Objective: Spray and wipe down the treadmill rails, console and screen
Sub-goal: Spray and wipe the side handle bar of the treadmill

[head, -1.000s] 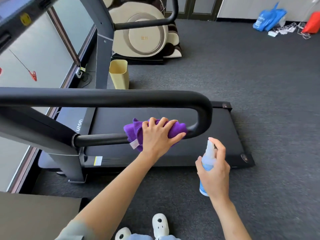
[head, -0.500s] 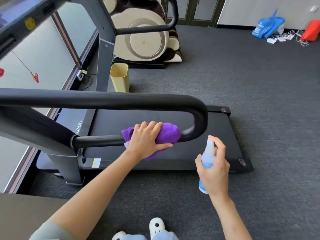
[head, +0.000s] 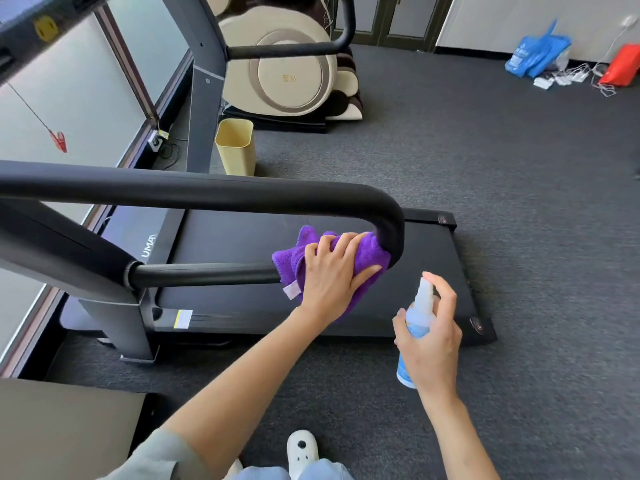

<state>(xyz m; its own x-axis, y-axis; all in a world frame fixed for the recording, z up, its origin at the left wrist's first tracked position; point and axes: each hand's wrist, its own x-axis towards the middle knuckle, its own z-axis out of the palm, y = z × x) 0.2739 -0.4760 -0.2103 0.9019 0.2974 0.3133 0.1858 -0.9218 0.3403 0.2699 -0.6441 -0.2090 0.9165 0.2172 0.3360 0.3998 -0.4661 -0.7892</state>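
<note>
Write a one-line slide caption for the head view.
Left hand presses a purple cloth on the treadmill's handrail bend; right hand holds a spray bottle.

Beyond the machine you have a pale yellow bin (head: pixel 235 147) standing upright on the dark grey carpet (head: pixel 485 168), just in front of a cream massage chair (head: pixel 287 77). Far right, by the wall, a blue bag (head: pixel 535 53) and a red bag (head: pixel 621 65) flank tangled white cables (head: pixel 568 77).
</note>
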